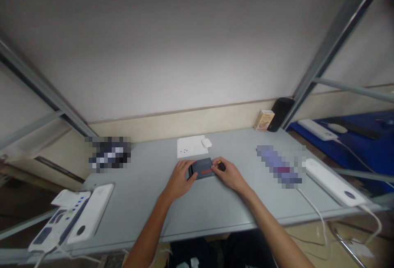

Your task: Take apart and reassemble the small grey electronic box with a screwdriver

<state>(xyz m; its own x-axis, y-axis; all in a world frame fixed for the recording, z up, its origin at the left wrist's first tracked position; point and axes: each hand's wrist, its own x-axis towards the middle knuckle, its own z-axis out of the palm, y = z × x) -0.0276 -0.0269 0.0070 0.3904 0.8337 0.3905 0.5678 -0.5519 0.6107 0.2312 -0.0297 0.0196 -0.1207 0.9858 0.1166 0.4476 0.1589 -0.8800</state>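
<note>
A dark grey box-shaped device [203, 166] with a reddish patch lies on the table in front of me. My left hand [181, 179] grips its left end, with the thumb along the near edge. My right hand [227, 173] is at the device's right end, its fingers pinched around a small screwdriver [221, 166] with a black and yellow handle. The screwdriver's tip is too small to make out. Just behind the device, a sheet of white paper [192, 145] carries several tiny dark screws [184, 151] and a small white object [206, 142].
White power strips [92, 214] lie on the left, another power strip [334, 184] on the right with cables. A small carton [264, 120] and a black speaker-like object [280, 114] stand at the back right. Blurred items sit at both sides. Metal posts [335, 34] frame the table [132, 194].
</note>
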